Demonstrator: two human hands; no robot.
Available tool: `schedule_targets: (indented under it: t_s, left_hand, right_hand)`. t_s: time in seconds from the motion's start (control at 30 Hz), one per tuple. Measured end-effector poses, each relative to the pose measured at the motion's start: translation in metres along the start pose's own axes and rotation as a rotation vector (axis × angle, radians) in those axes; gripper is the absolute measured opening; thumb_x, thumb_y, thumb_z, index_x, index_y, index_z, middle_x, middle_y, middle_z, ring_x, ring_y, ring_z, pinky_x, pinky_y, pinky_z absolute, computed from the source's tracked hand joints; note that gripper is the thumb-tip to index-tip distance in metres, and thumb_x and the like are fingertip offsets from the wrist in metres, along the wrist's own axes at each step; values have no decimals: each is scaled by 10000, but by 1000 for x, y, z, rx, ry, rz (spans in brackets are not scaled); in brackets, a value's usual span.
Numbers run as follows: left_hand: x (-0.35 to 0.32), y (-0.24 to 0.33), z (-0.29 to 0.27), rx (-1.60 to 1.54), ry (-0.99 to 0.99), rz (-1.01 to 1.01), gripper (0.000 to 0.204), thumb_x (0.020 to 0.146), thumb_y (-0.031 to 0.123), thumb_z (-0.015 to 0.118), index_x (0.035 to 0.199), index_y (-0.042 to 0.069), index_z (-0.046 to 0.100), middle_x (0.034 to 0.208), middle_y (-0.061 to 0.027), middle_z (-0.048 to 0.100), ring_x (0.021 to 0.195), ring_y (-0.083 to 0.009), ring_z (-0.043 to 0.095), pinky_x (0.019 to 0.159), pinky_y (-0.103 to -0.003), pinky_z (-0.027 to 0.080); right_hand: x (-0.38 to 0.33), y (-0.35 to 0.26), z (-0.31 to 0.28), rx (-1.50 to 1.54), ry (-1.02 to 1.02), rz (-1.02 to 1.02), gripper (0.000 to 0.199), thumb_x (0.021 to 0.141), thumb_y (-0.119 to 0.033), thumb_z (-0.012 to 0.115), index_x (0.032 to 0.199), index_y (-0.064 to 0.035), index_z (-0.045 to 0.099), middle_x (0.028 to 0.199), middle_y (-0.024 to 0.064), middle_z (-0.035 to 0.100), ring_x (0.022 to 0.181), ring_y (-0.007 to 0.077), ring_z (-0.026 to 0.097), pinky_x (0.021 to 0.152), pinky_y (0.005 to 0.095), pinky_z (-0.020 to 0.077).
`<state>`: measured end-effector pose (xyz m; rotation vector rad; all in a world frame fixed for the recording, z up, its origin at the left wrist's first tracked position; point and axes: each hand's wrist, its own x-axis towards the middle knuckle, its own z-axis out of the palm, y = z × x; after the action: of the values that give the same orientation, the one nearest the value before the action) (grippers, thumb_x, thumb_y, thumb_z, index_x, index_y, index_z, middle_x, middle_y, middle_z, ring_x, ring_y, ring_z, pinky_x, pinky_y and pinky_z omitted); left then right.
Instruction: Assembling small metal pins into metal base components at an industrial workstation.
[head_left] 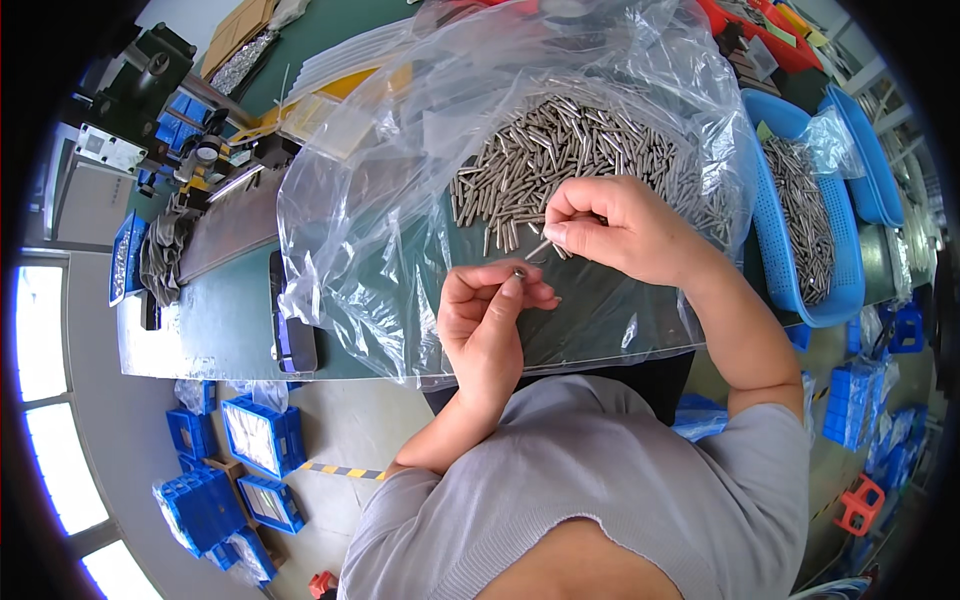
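Note:
A heap of small grey metal pins (570, 140) lies on a clear plastic bag (380, 260) spread over the green table. Just in front of the heap, my right hand (625, 228) pinches one slim metal pin (540, 248) between thumb and fingertips, its end pointing down to the left. Lower and to the left, my left hand (485, 325) is closed, thumb against the index finger, with the end of a small metal pin (519, 273) showing at the thumb tip. How many pins that hand holds is hidden by its fingers.
A blue basket (848, 262) of similar pins stands at the right, with another blue basket (875, 185) beyond it. A dark phone-like slab (292, 335) lies near the table's front left edge. Bench equipment (190, 150) occupies the far left; blue crates (262, 435) sit on the floor.

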<state>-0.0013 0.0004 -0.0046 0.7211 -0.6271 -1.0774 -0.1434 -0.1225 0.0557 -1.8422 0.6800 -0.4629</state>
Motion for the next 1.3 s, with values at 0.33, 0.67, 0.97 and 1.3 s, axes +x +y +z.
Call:
schedule_targets:
  t_s: [0.33, 0.67, 0.97, 1.3]
  left_hand:
    - [-2, 3, 3, 63, 11, -68, 86, 903, -26, 488, 989, -23, 495, 923, -157, 626, 777, -195, 641, 707, -345, 560]
    - [-2, 3, 3, 64, 13, -76, 88, 904, -26, 488, 992, -29, 494, 914, -160, 625, 787, -201, 644, 717, -348, 561]
    - [0, 2, 4, 66, 25, -45, 102, 883, -19, 503, 981, -48, 506, 905, -172, 627, 774, -247, 653, 716, -373, 572]
    - [0, 2, 2, 10, 4, -53, 61, 897, -27, 487, 958, -29, 484, 969, -188, 604, 799, -226, 642, 731, -367, 559]
  right_hand:
    - [-3, -6, 6, -161, 40, -109, 103, 813, -85, 629, 801, 0, 572, 657, 27, 557, 598, 83, 503, 547, 241, 409]
    - [-3, -12, 8, -87, -10, -87, 93, 812, -76, 630, 809, -1, 574, 663, 23, 568, 586, 56, 496, 551, 223, 410]
    - [2, 5, 21, 285, -113, 70, 90, 848, -82, 617, 881, -5, 583, 721, -13, 575, 669, 34, 513, 611, 198, 423]
    - [8, 7, -11, 799, 56, 125, 128, 870, -149, 522, 848, -26, 554, 670, -25, 492, 547, 35, 414, 411, 171, 275]
